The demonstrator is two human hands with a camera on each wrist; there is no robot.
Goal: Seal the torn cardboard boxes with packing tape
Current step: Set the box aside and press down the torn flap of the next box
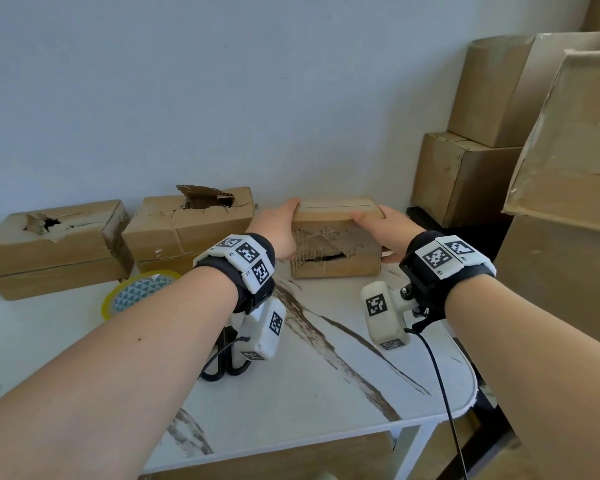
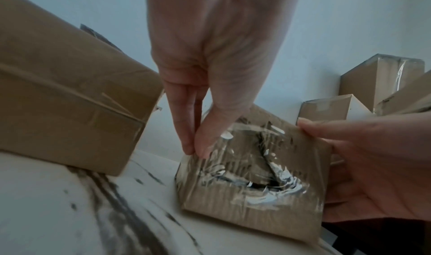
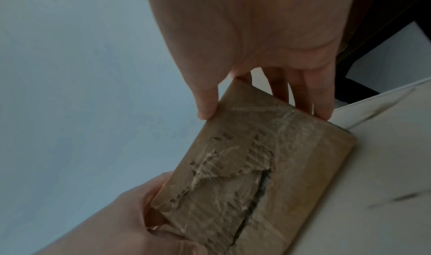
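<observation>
A small cardboard box (image 1: 336, 251) stands at the back of the marble-patterned table (image 1: 326, 375), by the wall. Its torn face (image 2: 251, 166) points toward me and is covered with wrinkled clear tape (image 3: 245, 176); a dark slit still shows through it. My left hand (image 1: 286, 230) grips the box's left end, thumb and fingers (image 2: 189, 148) pinching the edge. My right hand (image 1: 378, 233) grips the right end, thumb (image 3: 206, 111) at the front and fingers behind. Two more boxes with open holes lie to the left: one far left (image 1: 52, 244), one in the middle (image 1: 187, 226).
A yellow-rimmed tape roll (image 1: 136, 292) lies left of my left forearm, partly hidden by it. Black scissors (image 1: 226, 362) lie under my left wrist. Larger cardboard boxes (image 1: 465, 178) are stacked at the right, beyond the table's rounded corner.
</observation>
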